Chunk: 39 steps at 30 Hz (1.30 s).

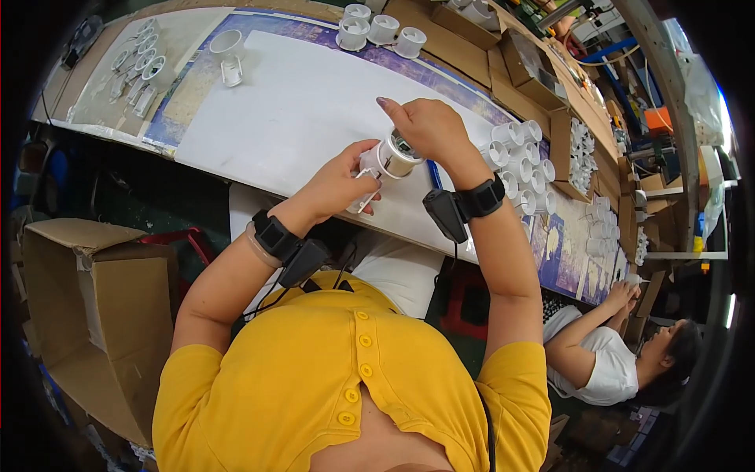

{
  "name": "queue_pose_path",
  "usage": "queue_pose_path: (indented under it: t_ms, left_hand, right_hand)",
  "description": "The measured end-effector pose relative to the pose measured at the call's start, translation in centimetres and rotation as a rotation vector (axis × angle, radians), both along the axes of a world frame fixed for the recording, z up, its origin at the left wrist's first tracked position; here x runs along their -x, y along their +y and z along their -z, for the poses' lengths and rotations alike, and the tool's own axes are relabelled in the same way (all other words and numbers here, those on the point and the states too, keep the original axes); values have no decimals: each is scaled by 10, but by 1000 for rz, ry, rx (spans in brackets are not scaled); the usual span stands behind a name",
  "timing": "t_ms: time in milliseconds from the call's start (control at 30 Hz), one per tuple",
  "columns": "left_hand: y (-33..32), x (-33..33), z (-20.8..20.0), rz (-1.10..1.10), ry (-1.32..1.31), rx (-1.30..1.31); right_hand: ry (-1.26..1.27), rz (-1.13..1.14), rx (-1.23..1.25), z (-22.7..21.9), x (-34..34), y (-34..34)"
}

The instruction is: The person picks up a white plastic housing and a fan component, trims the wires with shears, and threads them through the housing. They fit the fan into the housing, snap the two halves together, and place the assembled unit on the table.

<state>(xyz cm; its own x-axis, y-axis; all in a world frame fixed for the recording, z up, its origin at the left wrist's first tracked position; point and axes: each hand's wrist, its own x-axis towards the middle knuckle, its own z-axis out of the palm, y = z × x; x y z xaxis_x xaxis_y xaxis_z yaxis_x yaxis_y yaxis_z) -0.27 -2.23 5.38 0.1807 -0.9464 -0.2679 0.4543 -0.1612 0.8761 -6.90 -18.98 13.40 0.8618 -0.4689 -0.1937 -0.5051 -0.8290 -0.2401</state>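
Note:
Above the table's near edge, my left hand [344, 182] is closed around a white cylindrical housing [395, 158] with a small bracket at one end. The housing is tilted, its open end turned to the right, and something dark and green, like a circuit board, shows inside. My right hand [435, 132] is over that open end, fingers curled down and thumb stretched out to the left. What its fingertips grip is hidden. A thin blue stick-like thing [434, 175] shows just below this hand; I cannot tell whether it is held or lies on the table.
A white sheet [283, 110] covers the table. Several white housings [519, 167] stand at the right, a few more cups [383, 29] at the back. One bracketed housing [228, 49] sits far left. An open cardboard box [134, 315] is left; a co-worker [598, 354] sits at the right.

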Motion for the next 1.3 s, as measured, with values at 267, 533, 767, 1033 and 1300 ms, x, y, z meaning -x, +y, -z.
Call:
queue_pose_path:
  t_ms: [267,533,767,1033,1300]
  left_hand:
    - [-5,-6,-1,-74,-27,21]
    - [-8,-13,12,-87,-514,27]
    - [3,-5,6,-490,-1341,199]
    - [-5,1,10,-599,-1492,211]
    - [-7,-9,12,-530,-1504,218]
  right_hand:
    - [-489,-92,-339,8,32,-11]
    - [-483,-510,-310,14,47,-10]
    - [-491,-441,-277,14,42,-4]
    - [-511,-441,-244,19,36,-1]
    - [-428,-455,-235,9,37,-2]
